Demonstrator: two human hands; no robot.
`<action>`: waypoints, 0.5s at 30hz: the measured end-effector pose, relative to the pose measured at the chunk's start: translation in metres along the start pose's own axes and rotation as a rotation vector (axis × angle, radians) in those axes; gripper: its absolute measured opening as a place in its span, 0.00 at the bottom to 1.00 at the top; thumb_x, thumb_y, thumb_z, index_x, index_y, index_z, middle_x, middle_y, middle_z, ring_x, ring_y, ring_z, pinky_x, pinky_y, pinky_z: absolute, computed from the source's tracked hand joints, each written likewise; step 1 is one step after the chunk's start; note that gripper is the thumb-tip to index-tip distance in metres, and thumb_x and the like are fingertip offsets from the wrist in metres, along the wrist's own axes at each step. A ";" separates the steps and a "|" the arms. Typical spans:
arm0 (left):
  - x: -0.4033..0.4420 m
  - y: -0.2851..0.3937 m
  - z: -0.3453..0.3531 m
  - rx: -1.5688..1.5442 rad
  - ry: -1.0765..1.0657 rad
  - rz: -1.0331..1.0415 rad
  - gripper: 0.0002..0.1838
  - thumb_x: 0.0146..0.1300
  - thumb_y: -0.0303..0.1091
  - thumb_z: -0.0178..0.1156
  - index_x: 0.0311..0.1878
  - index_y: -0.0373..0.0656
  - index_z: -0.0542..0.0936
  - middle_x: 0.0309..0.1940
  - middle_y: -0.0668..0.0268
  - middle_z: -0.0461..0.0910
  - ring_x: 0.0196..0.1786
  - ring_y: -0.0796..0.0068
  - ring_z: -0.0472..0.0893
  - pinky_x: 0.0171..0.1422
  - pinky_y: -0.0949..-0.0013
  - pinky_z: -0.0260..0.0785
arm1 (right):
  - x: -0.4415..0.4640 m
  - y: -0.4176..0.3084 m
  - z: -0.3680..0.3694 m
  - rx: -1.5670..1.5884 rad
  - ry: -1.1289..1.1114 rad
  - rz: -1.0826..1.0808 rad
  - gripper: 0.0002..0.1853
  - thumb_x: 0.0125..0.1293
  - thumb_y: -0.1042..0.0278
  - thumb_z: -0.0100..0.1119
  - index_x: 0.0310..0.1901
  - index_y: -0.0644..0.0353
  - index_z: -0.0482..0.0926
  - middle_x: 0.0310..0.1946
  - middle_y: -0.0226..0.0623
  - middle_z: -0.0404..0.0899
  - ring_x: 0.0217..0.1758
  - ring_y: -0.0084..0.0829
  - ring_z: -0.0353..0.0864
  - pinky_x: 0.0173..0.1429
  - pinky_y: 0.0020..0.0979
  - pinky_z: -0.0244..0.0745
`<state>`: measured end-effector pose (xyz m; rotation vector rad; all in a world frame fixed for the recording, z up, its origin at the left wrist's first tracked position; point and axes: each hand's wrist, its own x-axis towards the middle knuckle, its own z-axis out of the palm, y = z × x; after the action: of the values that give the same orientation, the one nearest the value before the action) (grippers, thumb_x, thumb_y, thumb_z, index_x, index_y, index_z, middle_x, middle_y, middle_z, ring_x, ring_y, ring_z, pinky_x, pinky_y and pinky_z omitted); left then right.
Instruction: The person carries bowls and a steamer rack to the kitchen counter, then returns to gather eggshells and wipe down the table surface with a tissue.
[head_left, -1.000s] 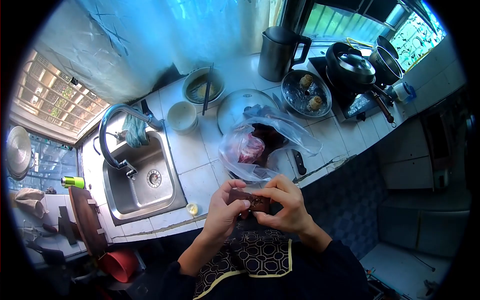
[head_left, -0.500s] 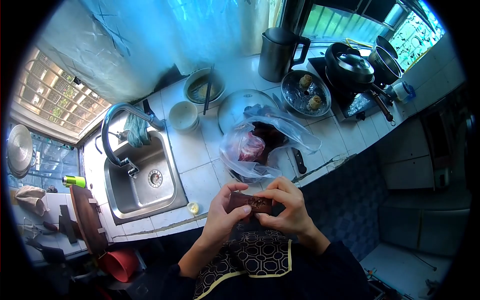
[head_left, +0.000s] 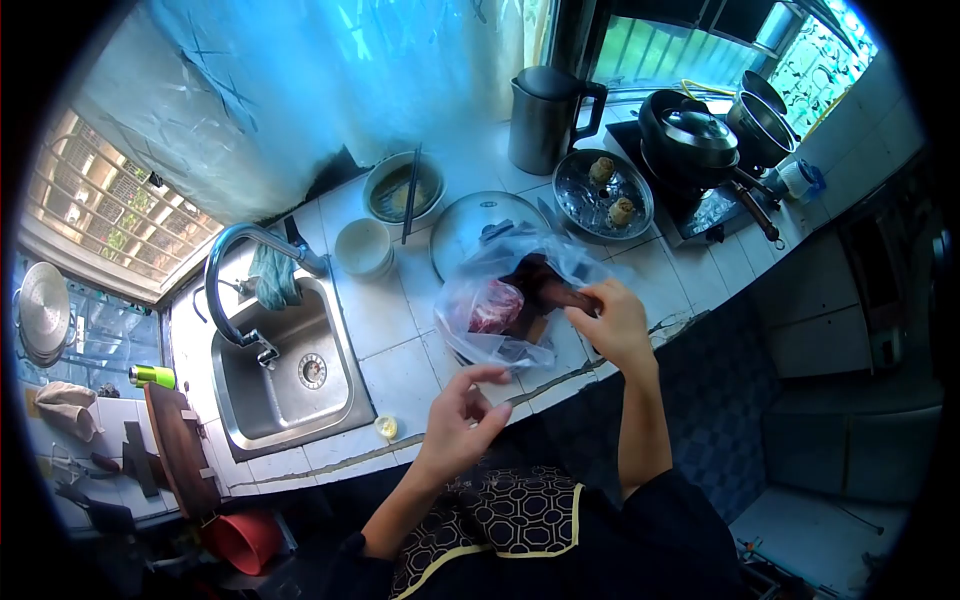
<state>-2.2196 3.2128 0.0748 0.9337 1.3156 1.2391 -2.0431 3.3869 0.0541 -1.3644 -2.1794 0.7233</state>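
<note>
My right hand (head_left: 612,325) is closed on a dark reddish-brown piece (head_left: 566,297) at the right side of a clear plastic bag (head_left: 450,315); what the piece is I cannot tell. Inside the open bag lie a chunk of pink-red raw meat (head_left: 495,306) and darker contents that are hard to make out. My left hand (head_left: 462,425) holds nothing, its fingers apart and slightly curled, just in front of the bag by the counter edge. Under and behind the bag a glass lid (head_left: 478,222) shows in part.
A steel sink (head_left: 345,395) with a curved tap (head_left: 213,285) lies to the left. Two bowls, one with chopsticks (head_left: 412,195), stand behind. A kettle (head_left: 543,125), a metal plate (head_left: 568,180) with two round lumps, and a covered wok (head_left: 690,160) on a stove are to the right.
My right hand has left my left one and moved forward and right to the bag with the brown piece. My left hand has let go of the piece and opened.
</note>
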 end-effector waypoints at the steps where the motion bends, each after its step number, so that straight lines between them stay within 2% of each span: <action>1: 0.007 0.000 0.004 0.221 -0.005 0.065 0.25 0.54 0.24 0.58 0.57 0.36 0.66 0.37 0.64 0.78 0.26 0.86 0.72 0.32 0.79 0.67 | 0.009 0.004 0.006 -0.055 -0.080 -0.024 0.19 0.45 0.69 0.65 0.42 0.62 0.78 0.39 0.40 0.75 0.41 0.40 0.74 0.47 0.39 0.70; 2: 0.014 0.002 0.010 0.347 -0.021 0.041 0.33 0.51 0.25 0.61 0.62 0.38 0.61 0.46 0.59 0.75 0.24 0.81 0.73 0.31 0.76 0.68 | 0.015 0.002 0.011 -0.054 -0.074 -0.022 0.19 0.45 0.69 0.65 0.42 0.62 0.78 0.39 0.40 0.75 0.41 0.40 0.74 0.47 0.39 0.70; 3: 0.022 0.000 0.015 0.350 -0.026 0.044 0.33 0.51 0.25 0.61 0.62 0.38 0.61 0.46 0.59 0.75 0.24 0.81 0.73 0.31 0.76 0.68 | 0.021 -0.003 0.018 -0.081 0.081 -0.161 0.23 0.45 0.72 0.65 0.47 0.63 0.75 0.45 0.44 0.72 0.47 0.42 0.72 0.53 0.39 0.66; 4: 0.033 -0.006 0.019 0.560 0.025 0.174 0.38 0.50 0.25 0.62 0.64 0.38 0.58 0.50 0.57 0.71 0.24 0.76 0.73 0.31 0.73 0.69 | 0.027 -0.005 0.020 -0.109 0.238 -0.302 0.26 0.46 0.75 0.64 0.51 0.63 0.72 0.52 0.47 0.68 0.53 0.44 0.69 0.59 0.39 0.63; 5: 0.040 -0.015 0.019 0.695 0.046 0.249 0.43 0.47 0.25 0.64 0.67 0.39 0.53 0.53 0.54 0.66 0.24 0.70 0.74 0.31 0.68 0.70 | 0.032 -0.005 0.016 -0.108 0.242 -0.303 0.26 0.46 0.75 0.64 0.51 0.63 0.72 0.52 0.47 0.68 0.53 0.44 0.69 0.59 0.39 0.63; 6: 0.048 -0.023 0.019 0.832 0.079 0.324 0.49 0.45 0.26 0.66 0.69 0.39 0.48 0.56 0.51 0.61 0.25 0.64 0.74 0.31 0.64 0.70 | 0.035 -0.006 0.011 -0.144 0.280 -0.323 0.30 0.45 0.78 0.63 0.54 0.62 0.69 0.56 0.48 0.64 0.56 0.46 0.65 0.61 0.40 0.60; 7: 0.051 -0.031 0.018 0.832 0.074 0.322 0.49 0.45 0.26 0.66 0.69 0.39 0.48 0.56 0.51 0.61 0.25 0.64 0.74 0.31 0.64 0.70 | 0.036 -0.006 0.006 -0.181 0.316 -0.342 0.33 0.45 0.80 0.62 0.57 0.61 0.66 0.60 0.48 0.60 0.59 0.47 0.62 0.64 0.41 0.57; 8: 0.053 -0.039 0.016 0.859 0.168 0.384 0.50 0.44 0.26 0.67 0.69 0.39 0.48 0.55 0.51 0.61 0.25 0.65 0.73 0.30 0.64 0.70 | 0.037 -0.005 0.002 -0.194 0.369 -0.326 0.33 0.44 0.83 0.57 0.57 0.60 0.65 0.60 0.48 0.60 0.61 0.48 0.60 0.63 0.45 0.56; 10: 0.056 -0.053 0.011 0.914 0.340 0.500 0.53 0.42 0.27 0.69 0.69 0.38 0.46 0.56 0.50 0.60 0.27 0.67 0.72 0.31 0.65 0.69 | 0.036 -0.001 -0.001 -0.254 0.449 -0.260 0.35 0.44 0.82 0.58 0.59 0.59 0.63 0.60 0.48 0.58 0.61 0.49 0.59 0.64 0.46 0.54; 11: 0.057 -0.055 0.008 0.913 0.332 0.500 0.53 0.42 0.27 0.69 0.69 0.38 0.46 0.56 0.50 0.60 0.27 0.67 0.72 0.31 0.65 0.69 | 0.035 0.001 -0.002 -0.311 0.526 -0.205 0.37 0.44 0.81 0.58 0.61 0.58 0.61 0.61 0.48 0.57 0.62 0.49 0.58 0.64 0.48 0.53; 12: 0.057 -0.057 0.005 0.899 0.424 0.510 0.54 0.42 0.27 0.69 0.69 0.38 0.44 0.56 0.49 0.58 0.28 0.68 0.72 0.32 0.65 0.69 | 0.036 0.012 -0.001 -0.277 0.546 -0.185 0.41 0.44 0.78 0.62 0.64 0.57 0.57 0.63 0.49 0.54 0.63 0.51 0.55 0.64 0.49 0.51; 13: 0.057 -0.058 0.003 0.886 0.518 0.520 0.54 0.42 0.28 0.69 0.69 0.38 0.43 0.57 0.48 0.57 0.29 0.69 0.71 0.33 0.66 0.69 | 0.037 0.025 0.002 -0.278 0.547 -0.183 0.41 0.44 0.78 0.62 0.64 0.57 0.57 0.63 0.49 0.54 0.63 0.51 0.55 0.64 0.49 0.51; 14: 0.056 -0.056 0.002 0.861 0.487 0.402 0.57 0.42 0.29 0.70 0.69 0.37 0.41 0.59 0.48 0.54 0.32 0.64 0.72 0.35 0.65 0.70 | 0.038 0.040 0.006 -0.150 0.508 -0.119 0.43 0.44 0.75 0.64 0.65 0.57 0.56 0.64 0.50 0.52 0.64 0.52 0.54 0.65 0.48 0.50; 15: 0.058 -0.059 0.001 0.860 0.490 0.407 0.57 0.42 0.29 0.70 0.69 0.37 0.41 0.59 0.48 0.54 0.32 0.64 0.72 0.35 0.65 0.70 | 0.041 0.053 0.015 -0.022 0.466 -0.059 0.45 0.44 0.73 0.66 0.66 0.57 0.54 0.65 0.51 0.51 0.64 0.53 0.53 0.66 0.47 0.49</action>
<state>-2.2203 3.2598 0.0069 1.6220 2.2135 1.2485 -2.0329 3.4407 0.0128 -1.3164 -1.8487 0.3171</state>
